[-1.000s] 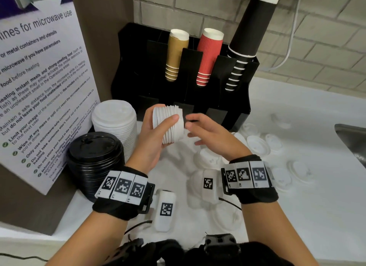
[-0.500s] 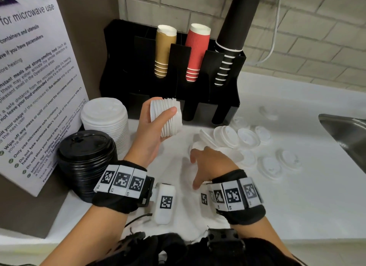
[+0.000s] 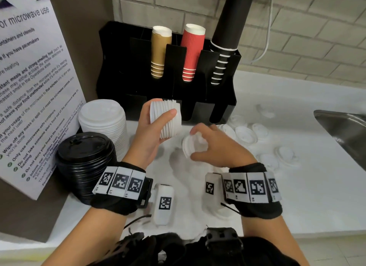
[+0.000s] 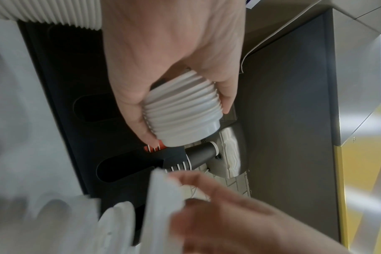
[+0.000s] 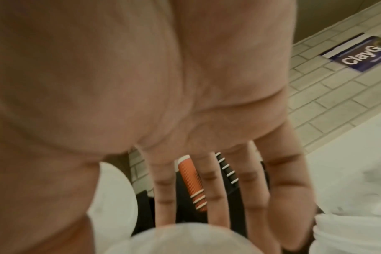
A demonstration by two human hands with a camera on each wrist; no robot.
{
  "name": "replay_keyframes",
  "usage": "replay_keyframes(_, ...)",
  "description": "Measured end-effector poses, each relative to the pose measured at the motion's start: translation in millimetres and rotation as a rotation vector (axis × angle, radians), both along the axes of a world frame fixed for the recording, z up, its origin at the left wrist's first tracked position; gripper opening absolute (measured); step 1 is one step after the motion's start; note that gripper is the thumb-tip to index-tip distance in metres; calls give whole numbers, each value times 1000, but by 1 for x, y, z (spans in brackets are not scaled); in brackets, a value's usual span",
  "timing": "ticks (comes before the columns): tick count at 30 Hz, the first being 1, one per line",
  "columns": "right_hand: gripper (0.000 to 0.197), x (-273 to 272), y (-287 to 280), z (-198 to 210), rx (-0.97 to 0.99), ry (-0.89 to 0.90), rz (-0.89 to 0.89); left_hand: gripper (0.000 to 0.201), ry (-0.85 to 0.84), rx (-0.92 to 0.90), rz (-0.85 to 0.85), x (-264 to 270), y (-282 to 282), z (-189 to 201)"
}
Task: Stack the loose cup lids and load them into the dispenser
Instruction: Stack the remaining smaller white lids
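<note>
My left hand (image 3: 156, 127) grips a short stack of white lids (image 3: 167, 118) on its side, just in front of the black dispenser (image 3: 122, 71). The same stack of white lids (image 4: 180, 111) fills the left wrist view, with my fingers and thumb around it. My right hand (image 3: 208, 145) holds one loose white lid (image 3: 191, 147) by its edge, just right of and below the stack. In the right wrist view that lid (image 5: 185, 240) is a blur at my fingertips. Several loose white lids (image 3: 245, 135) lie on the white counter (image 3: 297, 196) to the right.
The dispenser holds tan (image 3: 159, 52), red (image 3: 192, 52) and black (image 3: 227, 38) cup stacks. A tall stack of white lids (image 3: 103, 125) and a black lid stack (image 3: 85, 160) stand at the left by a microwave notice (image 3: 29, 91). A steel sink (image 3: 344, 129) lies at the right.
My right hand went down from the stack to the counter, picked up one loose lid and has raised it back toward the stack. My left hand has kept the stack nearly still.
</note>
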State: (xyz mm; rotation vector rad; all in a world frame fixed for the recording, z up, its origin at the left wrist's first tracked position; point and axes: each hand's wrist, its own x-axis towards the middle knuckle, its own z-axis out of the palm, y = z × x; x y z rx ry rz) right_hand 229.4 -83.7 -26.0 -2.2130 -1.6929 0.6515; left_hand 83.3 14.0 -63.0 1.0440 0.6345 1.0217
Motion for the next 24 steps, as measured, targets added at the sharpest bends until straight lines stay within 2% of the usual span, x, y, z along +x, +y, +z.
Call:
replay_keyframes(4,53,4,-2,11,367,214,-69,50,-9,9,-22,2,-3,3)
replay_keyframes(7,46,-2,-1,14,484,437,-87,54,-14,16,-47,4,-5,7)
replay_keyframes(11,42,0,-2,14,502,562,-53,45,-1,0,-152,6,-8,8)
replay_keyframes(15,43,7,-5,17,452,606,3,51,7,-46,-210,6,-13,11)
replay_keyframes(24,46,10,-5,20,501,647,67,57,-57,-137,-134,13,-22,18)
